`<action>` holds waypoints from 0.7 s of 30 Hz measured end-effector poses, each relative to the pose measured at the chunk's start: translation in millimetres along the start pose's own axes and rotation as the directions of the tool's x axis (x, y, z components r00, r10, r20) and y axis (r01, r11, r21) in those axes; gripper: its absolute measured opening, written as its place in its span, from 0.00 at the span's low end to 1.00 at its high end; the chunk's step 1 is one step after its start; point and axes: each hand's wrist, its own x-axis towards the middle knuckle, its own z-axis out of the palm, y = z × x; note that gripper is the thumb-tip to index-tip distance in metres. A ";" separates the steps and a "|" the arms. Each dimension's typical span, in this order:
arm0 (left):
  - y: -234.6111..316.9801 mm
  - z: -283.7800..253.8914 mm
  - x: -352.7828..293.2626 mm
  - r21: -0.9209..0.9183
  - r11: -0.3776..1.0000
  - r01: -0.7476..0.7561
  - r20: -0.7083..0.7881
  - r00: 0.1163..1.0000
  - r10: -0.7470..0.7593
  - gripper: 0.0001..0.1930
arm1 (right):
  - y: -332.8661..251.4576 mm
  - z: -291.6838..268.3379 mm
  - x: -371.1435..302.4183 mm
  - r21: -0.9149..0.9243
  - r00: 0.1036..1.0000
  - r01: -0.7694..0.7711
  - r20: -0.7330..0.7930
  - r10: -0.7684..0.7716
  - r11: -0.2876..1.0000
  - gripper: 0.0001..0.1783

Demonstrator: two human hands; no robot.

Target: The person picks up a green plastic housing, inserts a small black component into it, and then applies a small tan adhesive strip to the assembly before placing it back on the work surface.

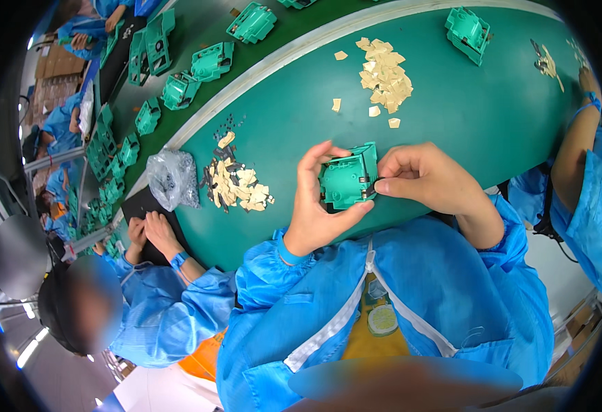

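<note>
A green plastic housing is held up over the near edge of the table, its metal contacts showing along the right side. My left hand wraps round it, with the thumb along the lower edge and the fingers at the upper left. At the housing's right side, my right hand is closed, thumb and forefinger pinching a small dark part against or close beside the edge. Most of that part is hidden by the fingertips, so I cannot tell its kind.
Cream-coloured pieces lie heaped ahead; a mixed cream and black pile and a clear plastic bag are left. Another green housing sits far right. Green housings line the conveyor. Co-workers' arms flank me.
</note>
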 end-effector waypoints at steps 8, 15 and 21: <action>2.6 -3.5 1.4 -0.019 0.998 -0.064 0.008 0.998 0.064 0.52 | -5.8 8.5 -4.9 -0.146 0.994 0.072 -0.068 -0.083 0.987 0.10; 3.2 -4.4 -1.2 -0.011 0.997 -0.082 0.007 0.997 0.082 0.52 | -7.1 13.8 -5.0 -0.183 0.992 0.075 -0.083 -0.091 0.980 0.11; 4.7 -3.3 -3.0 -0.041 0.996 -0.074 -0.016 0.997 0.073 0.52 | -14.0 17.1 -7.3 -0.162 0.992 0.057 -0.099 -0.073 0.985 0.11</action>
